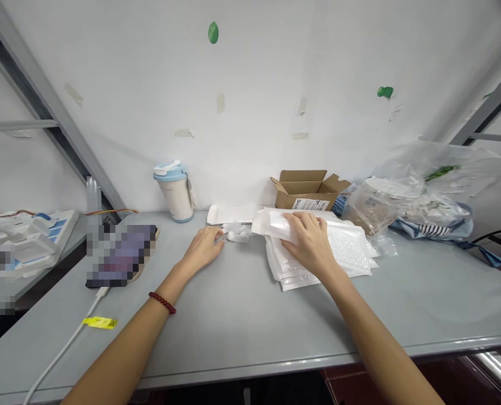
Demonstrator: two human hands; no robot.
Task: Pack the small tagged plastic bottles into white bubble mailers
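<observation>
In the head view, my right hand is closed round a white bubble mailer, its fingers over the top and its open-looking end pointing left. Beneath it lies a stack of white bubble mailers on the grey table. My left hand, with a dark red bead bracelet on the wrist, rests at the table with its fingertips pinched on a small clear plastic packet. Whitish pieces show in or beside that packet, too small to name. Just behind lies a white flat tray-like piece.
An open cardboard box stands behind the mailers. To the left are a cream tumbler with blue lid and a blurred-out phone on a white cable. Plastic-wrapped items and blue cloth lie at right.
</observation>
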